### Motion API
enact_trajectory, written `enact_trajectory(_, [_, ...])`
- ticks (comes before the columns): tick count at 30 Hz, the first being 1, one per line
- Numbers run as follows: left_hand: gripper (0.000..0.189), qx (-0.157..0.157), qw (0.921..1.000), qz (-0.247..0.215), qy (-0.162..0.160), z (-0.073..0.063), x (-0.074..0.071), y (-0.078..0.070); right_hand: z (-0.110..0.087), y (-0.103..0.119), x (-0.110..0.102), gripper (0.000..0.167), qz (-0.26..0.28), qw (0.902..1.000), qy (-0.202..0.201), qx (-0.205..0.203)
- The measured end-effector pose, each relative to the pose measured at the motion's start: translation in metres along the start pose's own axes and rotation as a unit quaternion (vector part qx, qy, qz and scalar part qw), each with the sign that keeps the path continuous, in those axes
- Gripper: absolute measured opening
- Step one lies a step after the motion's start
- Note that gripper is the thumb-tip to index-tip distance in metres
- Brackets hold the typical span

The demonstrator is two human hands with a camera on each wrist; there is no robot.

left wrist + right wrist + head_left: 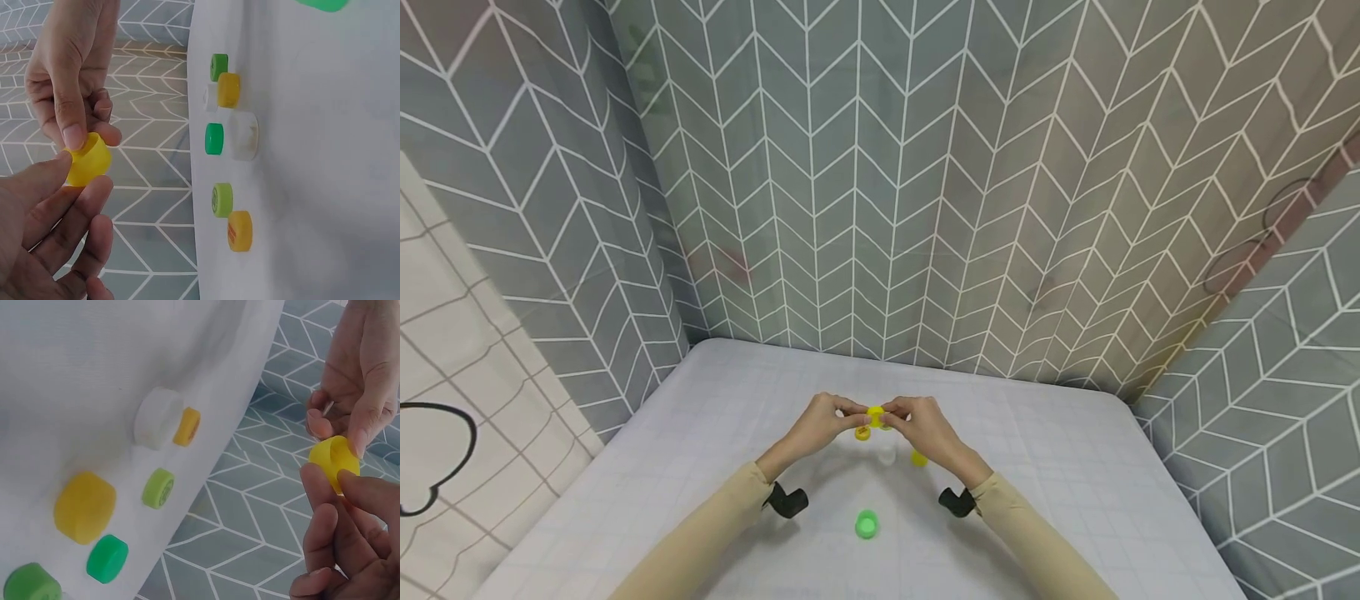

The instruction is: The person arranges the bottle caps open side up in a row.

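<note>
A yellow bottle cap (876,416) is held up above the table between both hands. My left hand (822,427) pinches one side of it with thumb and fingers. From the other side, my right hand (927,429) pinches it too. The left wrist view shows the cap (91,164) tilted, its hollow side partly visible. Below the hands, on the tabletop, lie an orange-yellow cap with printing (862,433), a white cap (887,455) and another yellow cap (919,458).
Nearer the body, a bright green cap (867,524) lies hollow side up on the white-covered table (1045,533). Several small caps, including a green cap (214,139) and a light green cap (222,200), stand near the table's far edge. A patterned curtain (880,183) hangs behind.
</note>
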State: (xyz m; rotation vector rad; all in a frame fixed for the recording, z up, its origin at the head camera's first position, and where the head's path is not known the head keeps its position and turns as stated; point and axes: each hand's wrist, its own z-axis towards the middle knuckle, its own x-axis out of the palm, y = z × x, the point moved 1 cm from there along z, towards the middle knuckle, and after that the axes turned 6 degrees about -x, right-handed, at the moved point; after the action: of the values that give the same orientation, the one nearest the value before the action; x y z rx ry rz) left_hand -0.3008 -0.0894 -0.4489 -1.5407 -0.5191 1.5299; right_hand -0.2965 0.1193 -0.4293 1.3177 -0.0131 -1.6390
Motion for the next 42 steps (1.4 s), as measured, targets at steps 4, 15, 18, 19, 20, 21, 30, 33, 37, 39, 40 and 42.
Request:
enact_trajectory(4, [0.029, -0.002, 1.0, -0.008, 0.003, 0.001, 0.002, -0.003, 0.0, 0.001, -0.003, 0.014, 0.003, 1.0, -0.003, 0.007])
enact_trajectory(15, [0.019, -0.007, 0.9998, -0.02, -0.001, -0.003, 0.008, -0.027, -0.007, 0.018, -0.014, 0.01, -0.059, 0.9975, -0.025, 0.029])
enact_trajectory(18, [0.017, -0.002, 1.0, -0.002, -0.005, -0.004, 0.012, -0.033, -0.01, 0.024, -0.017, 0.011, -0.082, 0.9955, -0.021, 0.042])
enact_trajectory(19, [0.016, -0.001, 1.0, 0.003, -0.004, -0.004, 0.014, -0.035, -0.012, 0.026, -0.018, 0.011, -0.086, 0.995, -0.018, 0.046])
enact_trajectory(20, [0.016, 0.0, 0.9999, 0.012, -0.006, -0.005, 0.015, -0.038, -0.013, 0.027, -0.019, 0.012, -0.089, 0.9946, -0.015, 0.05])
enact_trajectory(21, [0.015, 0.0, 0.9998, 0.017, -0.005, -0.006, 0.016, -0.04, -0.015, 0.029, -0.02, 0.012, -0.092, 0.9944, -0.014, 0.052])
enact_trajectory(30, [0.013, 0.005, 0.9993, 0.02, 0.032, -0.017, 0.027, -0.05, -0.035, 0.035, -0.025, 0.016, -0.096, 0.9929, 0.021, 0.066])
enact_trajectory(33, [0.013, -0.004, 0.9984, 0.017, 0.053, -0.02, 0.031, -0.05, -0.04, 0.035, -0.024, 0.016, -0.1, 0.9917, 0.046, 0.067])
enact_trajectory(37, [0.011, -0.022, 0.997, 0.01, 0.073, -0.025, 0.035, -0.047, -0.045, 0.036, -0.022, 0.016, -0.1, 0.9903, 0.073, 0.063])
enact_trajectory(39, [0.01, -0.025, 0.9964, 0.006, 0.081, -0.027, 0.037, -0.046, -0.047, 0.037, -0.022, 0.017, -0.101, 0.9898, 0.081, 0.06])
enact_trajectory(40, [0.011, -0.025, 0.9962, 0.005, 0.084, -0.028, 0.039, -0.045, -0.049, 0.037, -0.021, 0.018, -0.102, 0.9894, 0.085, 0.058])
enact_trajectory(42, [0.011, -0.026, 0.9955, 0.006, 0.091, -0.031, 0.043, -0.042, -0.052, 0.037, -0.02, 0.018, -0.1, 0.9887, 0.096, 0.056])
